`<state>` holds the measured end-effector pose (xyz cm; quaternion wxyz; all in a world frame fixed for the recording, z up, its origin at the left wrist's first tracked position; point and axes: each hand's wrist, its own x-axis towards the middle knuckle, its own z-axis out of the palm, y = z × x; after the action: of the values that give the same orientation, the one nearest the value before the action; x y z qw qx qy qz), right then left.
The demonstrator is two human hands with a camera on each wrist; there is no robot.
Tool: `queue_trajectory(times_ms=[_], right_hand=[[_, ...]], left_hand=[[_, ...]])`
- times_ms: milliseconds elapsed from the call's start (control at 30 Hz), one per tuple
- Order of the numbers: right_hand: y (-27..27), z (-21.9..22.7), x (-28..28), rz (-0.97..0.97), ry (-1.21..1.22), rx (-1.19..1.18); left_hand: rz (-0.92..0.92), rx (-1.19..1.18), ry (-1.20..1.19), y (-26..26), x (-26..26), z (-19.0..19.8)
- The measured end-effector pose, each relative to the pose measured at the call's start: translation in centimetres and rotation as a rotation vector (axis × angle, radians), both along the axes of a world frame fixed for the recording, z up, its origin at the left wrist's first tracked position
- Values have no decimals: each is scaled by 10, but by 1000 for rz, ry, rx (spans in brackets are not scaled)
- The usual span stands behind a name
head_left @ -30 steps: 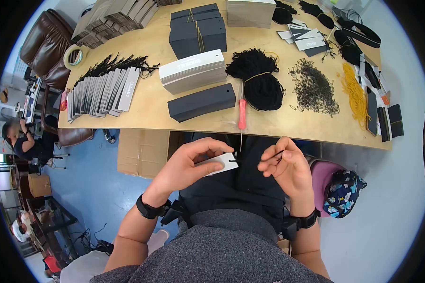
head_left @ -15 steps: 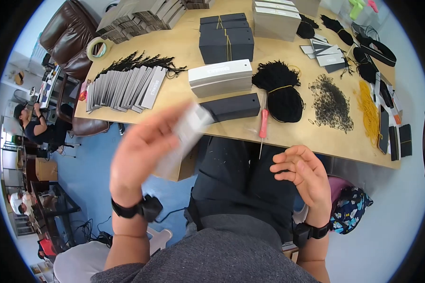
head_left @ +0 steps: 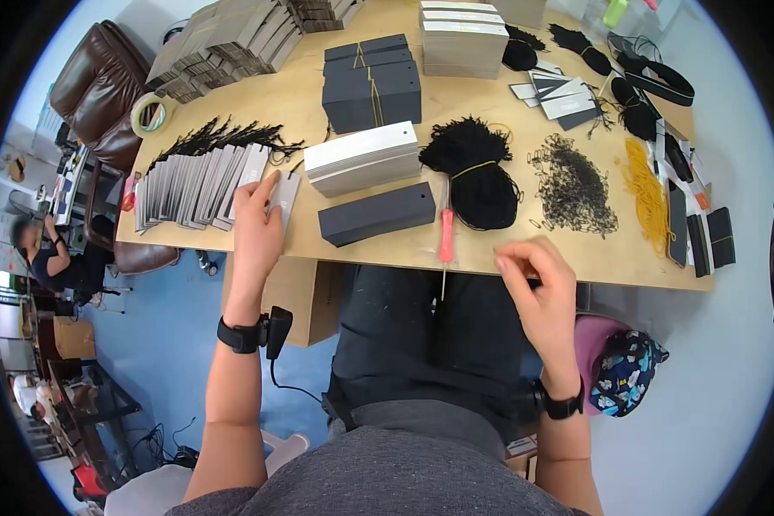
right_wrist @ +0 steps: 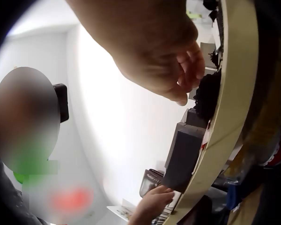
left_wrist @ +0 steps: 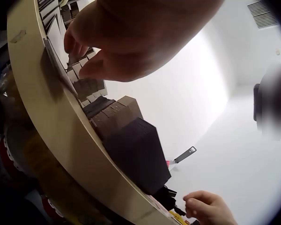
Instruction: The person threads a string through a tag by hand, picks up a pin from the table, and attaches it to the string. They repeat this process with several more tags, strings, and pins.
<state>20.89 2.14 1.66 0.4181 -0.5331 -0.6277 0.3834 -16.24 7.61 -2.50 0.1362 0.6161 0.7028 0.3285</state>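
Observation:
At the right end of a fanned row of grey tags (head_left: pixel 189 189) with black cords, my left hand (head_left: pixel 258 228) pinches a grey tag (head_left: pixel 287 199) low over the table. Its fingers cover part of the tag; the left wrist view shows the hand (left_wrist: pixel 126 42) close beside a tag's edge (left_wrist: pixel 61 70). My right hand (head_left: pixel 542 297) hovers at the table's front edge, fingers loosely bent, nothing visible in them. Left of it lies a red-handled tool (head_left: pixel 446 236), near a black cord bundle (head_left: pixel 483 196).
A white-topped tag stack (head_left: pixel 361 159) and a dark block (head_left: pixel 377 215) stand mid-table, with banded dark stacks (head_left: pixel 371 99) behind. Small black loops (head_left: pixel 574 189), yellow cords (head_left: pixel 647 193) and a phone (head_left: pixel 677 232) lie on the right. A tape roll (head_left: pixel 150 115) sits at the left.
My left hand has carried the tag from above my lap leftward to the tag row. The right hand has let go of the dark cord seen earlier and stays on the right.

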Motion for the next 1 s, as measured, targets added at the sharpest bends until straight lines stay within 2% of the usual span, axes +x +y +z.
queue_trajectory(times_ms=[33, 67, 100, 167, 200, 267, 333, 400, 433, 467, 500, 567, 667, 767, 800, 867, 1000], right_hand=[[9, 0, -4, -44, -196, 221], [18, -5, -10, -85, -207, 300], [25, -7, -13, -86, -210, 303], [34, -9, -16, -89, -499, 498], [36, -12, -17, -90, -502, 497], [37, -15, -18, -72, -559, 564], [32, -14, -19, -72, -530, 573], [21, -10, -23, -73, -494, 585], [14, -6, -24, -39, -500, 618], [6, -3, -25, -7, -508, 652], [-1, -1, -25, -9, -511, 656], [-17, 2, -25, 149, -531, 740], [-38, 2, -28, 244, -506, 763], [-53, 2, -28, 424, -533, 692], [-57, 0, -29, 424, -532, 692], [-64, -7, -35, 555, -450, 660], [-66, -14, -42, 617, -313, 545]], left_hand=[[4, 138, 156, -3, 1, -3], [-1, 255, 271, -8, 2, -1], [-1, 259, 269, -14, 7, 8], [68, 442, 250, -33, 25, 33], [67, 442, 248, -45, 33, 41], [-3, 469, 22, -70, 53, 53], [-300, 357, -160, -84, 82, 60], [-532, -121, -623, -89, 108, 59], [-498, -453, -968, -90, 121, 58], [-556, -588, -1070, -83, 130, 50], [-561, -585, -1071, -78, 138, 43], [-516, -835, -1534, -68, 154, 32], [-467, -859, -1547, -54, 164, 28], [-418, -886, -1588, -49, 165, 26], [-381, -878, -1579, -50, 164, 26], [-338, -867, -1568, -51, 161, 26], [-333, -795, -1467, -58, 156, 25]])
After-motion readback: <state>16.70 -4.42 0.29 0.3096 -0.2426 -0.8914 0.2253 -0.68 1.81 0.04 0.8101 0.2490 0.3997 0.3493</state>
